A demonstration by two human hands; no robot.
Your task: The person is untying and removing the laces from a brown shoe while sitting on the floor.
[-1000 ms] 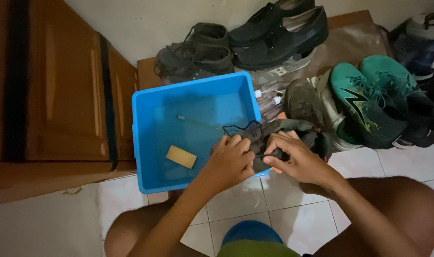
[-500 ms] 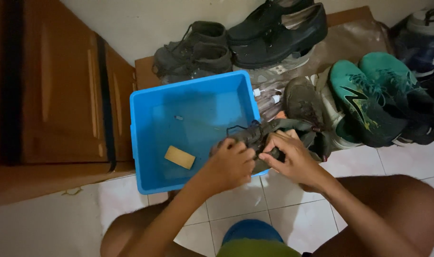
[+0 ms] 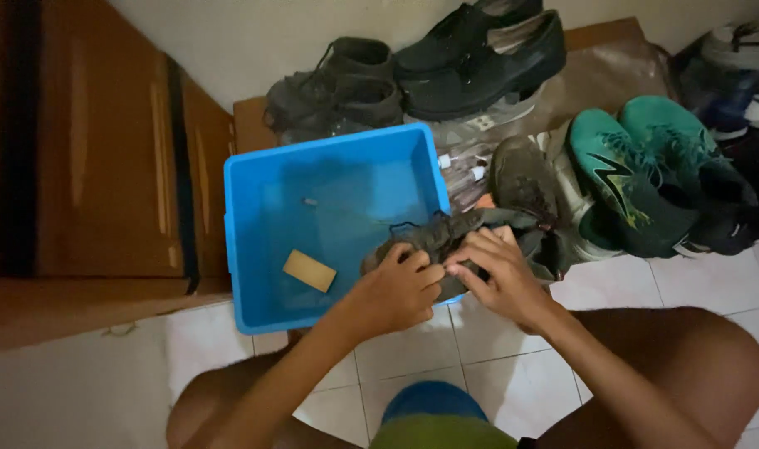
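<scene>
Both hands on the dark shoe (image 3: 454, 241). My left hand (image 3: 396, 291) is clenched on its near end, fingers curled over the top. My right hand (image 3: 500, 278) is grasping the same shoe from the other side, fingertips (image 3: 462, 264) pinching the upper next to the left knuckles. The two hands touch at the middle.

The shoe sits over the right near corner of the blue plastic tub (image 3: 254, 249), half above the tub, half hanging out past its right wall. It looks crumpled and dull grey-brown; can't tell if it's wet.

Inside the tub: a small tan rectangular block (image 3: 309, 270) lying flat on the bottom, towards the near left corner, well apart from the shoe. A tiny pale speck further back; too small to tell what it is.

The tub stands on the white tiled floor (image 3: 396, 349), its left side just beside a brown wooden cabinet (image 3: 105, 166).

Past the tub's far edge: a pair of dark lace-up boots (image 3: 338, 83) and a pair of black shoes (image 3: 479, 58) against the wall. Right of the tub: another worn dark shoe (image 3: 521, 175), then a pair of teal sneakers (image 3: 645, 166). My bare knees frame the near edge of the view.
</scene>
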